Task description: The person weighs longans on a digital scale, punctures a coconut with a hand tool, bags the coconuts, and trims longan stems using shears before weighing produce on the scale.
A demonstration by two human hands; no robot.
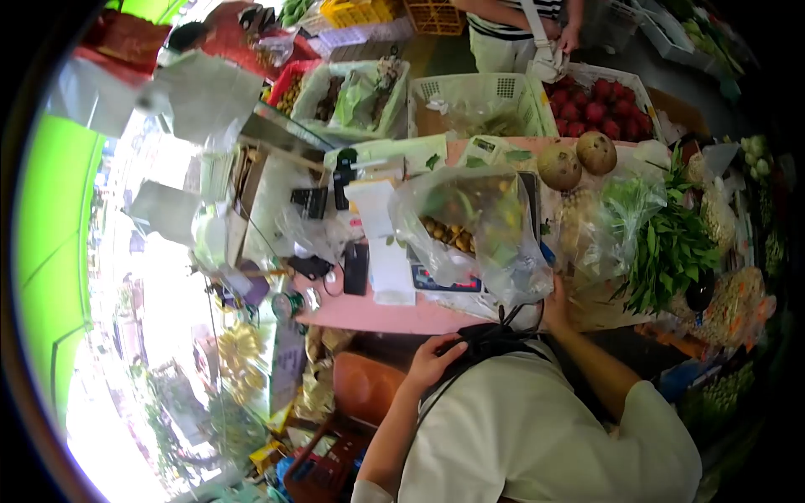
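My left hand (435, 362) lies with its fingers stretched over a black pouch (482, 342) at my waist, seemingly holding nothing. At the table's near edge is my right hand (555, 306), beside the lower right corner of a clear plastic bag (511, 281). Its fingers are small and partly hidden, so a grip on the bag cannot be made out. Small round yellow-brown fruits (450, 235) and some green leaves show inside the bag. Underneath the bag sits a scale (444, 278) with a lit display, mostly covered.
Left of the bag lie white paper (392, 251) and a black phone-like slab (356, 268). Two brown round fruits (559, 167) and leafy greens (677, 243) are on the right. Beyond stand crates, one with red fruits (597, 105). Another person (511, 33) stands behind them. An orange-brown chair (366, 387) is lower left.
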